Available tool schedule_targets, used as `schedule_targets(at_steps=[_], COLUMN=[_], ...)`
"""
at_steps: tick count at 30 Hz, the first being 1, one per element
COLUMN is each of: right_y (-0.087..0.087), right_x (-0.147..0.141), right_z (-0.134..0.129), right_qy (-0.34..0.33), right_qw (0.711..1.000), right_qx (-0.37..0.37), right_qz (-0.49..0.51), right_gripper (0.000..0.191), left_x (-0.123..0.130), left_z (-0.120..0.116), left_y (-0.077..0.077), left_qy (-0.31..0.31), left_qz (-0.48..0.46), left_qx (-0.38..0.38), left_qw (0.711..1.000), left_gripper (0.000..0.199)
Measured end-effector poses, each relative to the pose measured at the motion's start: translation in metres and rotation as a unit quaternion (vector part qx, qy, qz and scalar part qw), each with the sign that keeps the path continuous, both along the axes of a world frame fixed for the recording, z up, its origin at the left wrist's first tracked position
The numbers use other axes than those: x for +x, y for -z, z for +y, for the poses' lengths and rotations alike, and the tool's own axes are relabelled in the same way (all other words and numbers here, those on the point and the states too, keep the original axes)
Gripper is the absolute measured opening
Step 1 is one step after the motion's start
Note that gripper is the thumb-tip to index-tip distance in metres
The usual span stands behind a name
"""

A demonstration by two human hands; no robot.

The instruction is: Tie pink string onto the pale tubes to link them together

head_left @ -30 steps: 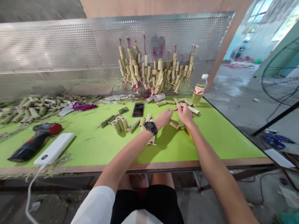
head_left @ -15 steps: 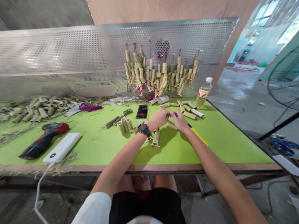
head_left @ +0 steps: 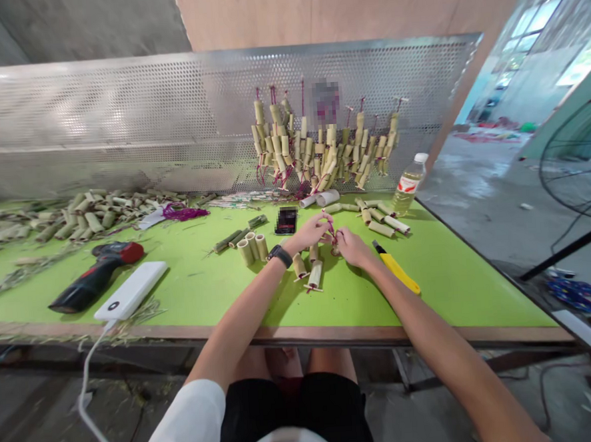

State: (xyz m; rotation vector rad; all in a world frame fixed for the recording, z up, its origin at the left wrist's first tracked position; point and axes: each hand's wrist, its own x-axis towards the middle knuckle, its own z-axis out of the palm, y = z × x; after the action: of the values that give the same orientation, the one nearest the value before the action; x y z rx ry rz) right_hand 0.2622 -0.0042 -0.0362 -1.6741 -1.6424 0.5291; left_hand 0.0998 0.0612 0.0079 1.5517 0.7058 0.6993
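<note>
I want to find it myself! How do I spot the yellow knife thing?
Start at the green table and find the person's right hand. Just right of that wrist lies the yellow utility knife, slanting toward the table's front edge. It is the only bright yellow thing among the pale bamboo tubes.

On the green table [head_left: 430, 286] lie a red-and-black power drill [head_left: 96, 276], a white power bank [head_left: 131, 299], a yellow utility knife [head_left: 397, 273] and a phone [head_left: 286, 220]. A plastic bottle [head_left: 410, 184] stands by the perforated metal panel [head_left: 119, 125], where strung bamboo bundles [head_left: 321, 149] hang.

a green table [head_left: 189, 287] fronts a perforated metal panel [head_left: 119, 125]; daylit concrete floor [head_left: 478, 183] at right.
</note>
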Motion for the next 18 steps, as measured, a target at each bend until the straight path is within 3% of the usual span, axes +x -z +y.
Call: schedule_targets(at_steps=[7, 13, 18], right_y=[-0.009, -0.016, -0.012], right_x=[0.006, 0.005, 0.010], right_z=[-0.002, -0.007, -0.005], right_qy=[0.003, -0.076, -0.107], right_qw=[0.998, 0.996, 0.989], right_qx=[0.065, 0.041, 0.027], right_qz=[-0.018, -0.007, -0.101], right_gripper=[0.024, 0.028, 0.026], left_x=[-0.002, -0.002, -0.007], left_z=[-0.002, -0.009, -0.005], left_y=[-0.003, -0.005, -0.010], left_qy=[-0.045, -0.065, -0.071], left_qz=[-0.014, -0.010, -0.018], left_qx=[0.021, 0.003, 0.010], left_qw=[0.999, 0.998, 0.997], left_gripper=[0.006, 0.010, 0.012])
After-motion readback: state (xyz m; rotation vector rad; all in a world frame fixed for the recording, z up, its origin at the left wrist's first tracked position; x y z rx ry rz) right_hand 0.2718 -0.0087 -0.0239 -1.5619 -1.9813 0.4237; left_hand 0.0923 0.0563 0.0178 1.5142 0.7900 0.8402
